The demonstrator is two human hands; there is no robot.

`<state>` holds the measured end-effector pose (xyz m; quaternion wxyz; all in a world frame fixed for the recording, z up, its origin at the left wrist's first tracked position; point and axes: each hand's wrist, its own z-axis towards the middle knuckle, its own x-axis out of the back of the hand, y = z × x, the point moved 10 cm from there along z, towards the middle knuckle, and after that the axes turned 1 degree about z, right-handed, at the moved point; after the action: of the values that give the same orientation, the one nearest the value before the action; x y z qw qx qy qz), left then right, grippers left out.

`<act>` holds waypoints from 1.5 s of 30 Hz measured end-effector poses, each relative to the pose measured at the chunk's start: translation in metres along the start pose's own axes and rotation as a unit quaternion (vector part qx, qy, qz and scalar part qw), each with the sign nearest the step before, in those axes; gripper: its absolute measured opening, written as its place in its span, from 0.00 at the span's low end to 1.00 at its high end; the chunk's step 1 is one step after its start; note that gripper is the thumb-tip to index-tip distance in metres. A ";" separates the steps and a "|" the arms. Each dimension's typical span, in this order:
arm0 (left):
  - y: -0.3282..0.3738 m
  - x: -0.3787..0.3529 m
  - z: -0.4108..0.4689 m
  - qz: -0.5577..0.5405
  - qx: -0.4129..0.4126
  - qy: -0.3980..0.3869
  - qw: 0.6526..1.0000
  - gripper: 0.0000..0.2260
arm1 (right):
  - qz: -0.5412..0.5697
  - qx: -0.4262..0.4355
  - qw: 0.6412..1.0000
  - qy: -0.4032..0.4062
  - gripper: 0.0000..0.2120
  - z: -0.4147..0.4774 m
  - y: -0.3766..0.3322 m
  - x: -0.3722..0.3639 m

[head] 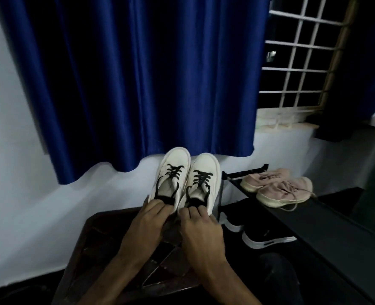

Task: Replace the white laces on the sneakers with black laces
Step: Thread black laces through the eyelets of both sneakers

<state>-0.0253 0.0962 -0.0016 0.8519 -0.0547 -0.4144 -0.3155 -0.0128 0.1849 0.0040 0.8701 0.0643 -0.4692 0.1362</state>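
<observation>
Holding the pair by the heels, the person had 1 shoe in each hand. The left hand (148, 219) gripped the back of the left sneaker (171, 160), and the right hand (200, 227) gripped the back of the right sneaker (205, 164), with fingers curled over the collars. The 2 sneakers stood side by side, touching, toes pointing away, over the far edge of the dark wooden desk (94, 238); whether their soles rested on it I could not tell.

Both shoes carried black laces (175, 171) crossed through the eyelets, the loose ends hanging toward the collars. The swap looked nearly done, with only the tying-off seemingly left. No white laces showed anywhere. In that dim, soft view, no logo or lettering could be read on the sneakers.
</observation>
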 end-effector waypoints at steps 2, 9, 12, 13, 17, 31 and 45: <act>0.030 0.002 0.027 -0.020 -0.062 0.020 0.998 0.10 | -0.010 -0.030 0.999 0.035 0.13 -0.003 0.030 0.021; 0.133 -0.044 0.106 -0.078 -0.231 0.044 0.969 0.12 | -0.086 -0.131 0.986 0.062 0.12 -0.030 0.146 0.063; 0.167 -0.076 0.128 -0.131 -0.257 0.038 0.957 0.13 | -0.106 -0.187 0.975 0.048 0.11 -0.042 0.194 0.070; 0.178 -0.088 0.134 -0.141 -0.266 0.028 0.953 0.13 | -0.107 -0.203 0.973 0.033 0.12 -0.045 0.209 0.069; 0.215 -0.129 0.152 -0.183 -0.298 -0.004 0.937 0.13 | -0.129 -0.226 0.965 -0.046 0.14 -0.057 0.262 0.059; 0.261 -0.256 0.180 -0.221 -0.300 -0.215 0.903 0.09 | -0.045 -0.292 0.951 -0.097 0.08 -0.089 0.358 0.024; 0.254 -0.288 0.182 -0.091 -0.190 -0.315 0.925 0.06 | -0.068 -0.282 0.949 -0.123 0.11 -0.077 0.347 0.028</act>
<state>-0.1311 0.5047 -0.0537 0.6185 -0.2742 -0.5969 -0.4313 -0.0401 0.5398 -0.0207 0.7956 -0.1357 -0.5862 -0.0704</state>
